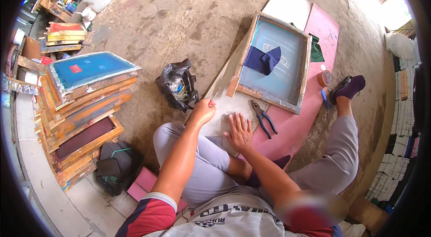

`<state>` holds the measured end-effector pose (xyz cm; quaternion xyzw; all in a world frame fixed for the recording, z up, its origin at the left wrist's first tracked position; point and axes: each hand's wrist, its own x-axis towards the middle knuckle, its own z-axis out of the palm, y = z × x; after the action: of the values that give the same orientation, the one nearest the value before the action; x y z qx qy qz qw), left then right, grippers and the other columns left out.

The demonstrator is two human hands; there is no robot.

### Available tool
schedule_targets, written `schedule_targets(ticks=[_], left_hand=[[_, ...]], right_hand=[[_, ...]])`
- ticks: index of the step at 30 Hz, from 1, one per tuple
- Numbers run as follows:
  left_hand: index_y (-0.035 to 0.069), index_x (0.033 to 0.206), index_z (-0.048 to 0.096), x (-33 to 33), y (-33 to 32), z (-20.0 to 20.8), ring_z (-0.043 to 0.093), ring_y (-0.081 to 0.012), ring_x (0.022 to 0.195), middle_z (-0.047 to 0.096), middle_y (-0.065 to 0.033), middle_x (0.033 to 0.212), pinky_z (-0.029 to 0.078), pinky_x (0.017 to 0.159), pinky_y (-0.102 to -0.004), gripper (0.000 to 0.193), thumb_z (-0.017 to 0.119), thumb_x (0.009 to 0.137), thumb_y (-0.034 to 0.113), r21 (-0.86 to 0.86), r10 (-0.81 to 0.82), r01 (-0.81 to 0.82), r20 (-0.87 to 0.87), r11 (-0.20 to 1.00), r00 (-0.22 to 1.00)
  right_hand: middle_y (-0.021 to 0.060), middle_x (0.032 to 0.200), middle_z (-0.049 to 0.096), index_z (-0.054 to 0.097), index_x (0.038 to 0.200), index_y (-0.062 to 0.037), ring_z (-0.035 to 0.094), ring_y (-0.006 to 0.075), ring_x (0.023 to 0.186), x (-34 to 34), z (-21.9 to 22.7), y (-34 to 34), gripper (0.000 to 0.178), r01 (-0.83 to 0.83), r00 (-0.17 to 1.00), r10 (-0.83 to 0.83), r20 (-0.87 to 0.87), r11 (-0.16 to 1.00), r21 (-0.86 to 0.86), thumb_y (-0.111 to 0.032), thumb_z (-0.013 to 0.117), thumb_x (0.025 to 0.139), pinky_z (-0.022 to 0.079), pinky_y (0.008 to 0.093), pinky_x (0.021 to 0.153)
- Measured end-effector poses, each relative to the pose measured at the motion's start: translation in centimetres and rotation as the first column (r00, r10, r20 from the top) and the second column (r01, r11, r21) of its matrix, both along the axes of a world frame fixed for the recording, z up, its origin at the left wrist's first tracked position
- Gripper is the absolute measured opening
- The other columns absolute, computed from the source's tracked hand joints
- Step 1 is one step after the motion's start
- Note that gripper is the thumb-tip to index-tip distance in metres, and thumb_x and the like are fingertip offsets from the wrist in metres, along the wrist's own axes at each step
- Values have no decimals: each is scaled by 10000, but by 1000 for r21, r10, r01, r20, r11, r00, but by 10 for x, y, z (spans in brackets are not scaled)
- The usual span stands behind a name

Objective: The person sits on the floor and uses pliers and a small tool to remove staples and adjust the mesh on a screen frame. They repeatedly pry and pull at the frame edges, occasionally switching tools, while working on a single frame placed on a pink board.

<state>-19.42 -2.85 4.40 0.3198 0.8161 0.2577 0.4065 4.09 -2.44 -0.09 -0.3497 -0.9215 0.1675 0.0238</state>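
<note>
My left hand [204, 111] is closed round the red handle of a small screwdriver [216, 94], its thin metal shaft pointing up and away. To its right, my right hand [241, 134] lies with fingers spread on a pale board [213, 120]. Tiny dark bits are scattered by its fingertips, too small to name. Pliers with dark blue handles [264, 118] rest just right of that hand. Beyond them sits a wooden screen-printing frame [274, 62] with blue mesh, and a folded navy cloth [264, 60] is draped on it.
A black plastic bag [178, 85] with scraps stands left of the board. Stacked printing frames [90, 116] rise at the left. On the pink board [323, 26] are a green cloth [316, 49] and a tape roll [324, 78]. A blue tool [325, 99] lies near my right foot.
</note>
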Motion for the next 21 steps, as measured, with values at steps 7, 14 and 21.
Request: schedule_targets(ticks=[7,14,21], left_hand=[[18,1120,738,2,-11,40,734,-295,916,760,-177,989,553,835,-392,289,673,900,194,31,-35,36,-32,999,999],[23,1091,749,3,-27,24,735,-336,946,758,-200,967,554,858,-412,304,649,889,226,-52,-34,32,-45,998,998],[27,1039,733,8,-9,2,713,-400,962,748,-224,1009,555,857,-470,267,619,908,230,-67,-25,23,-25,997,999]], right_hand=[[57,1682,363,406,1605,-178,316,307,1556,10,8,7,727,-247,969,247,-9,969,3,-539,565,994,293,573,1215],[96,1203,613,588,1429,-127,574,299,1109,-7,2,21,663,0,977,24,-212,994,111,-374,788,848,463,435,932],[85,1153,622,641,1352,-108,581,287,1074,-44,3,27,628,112,972,-111,-208,994,-8,-358,810,801,470,421,911]])
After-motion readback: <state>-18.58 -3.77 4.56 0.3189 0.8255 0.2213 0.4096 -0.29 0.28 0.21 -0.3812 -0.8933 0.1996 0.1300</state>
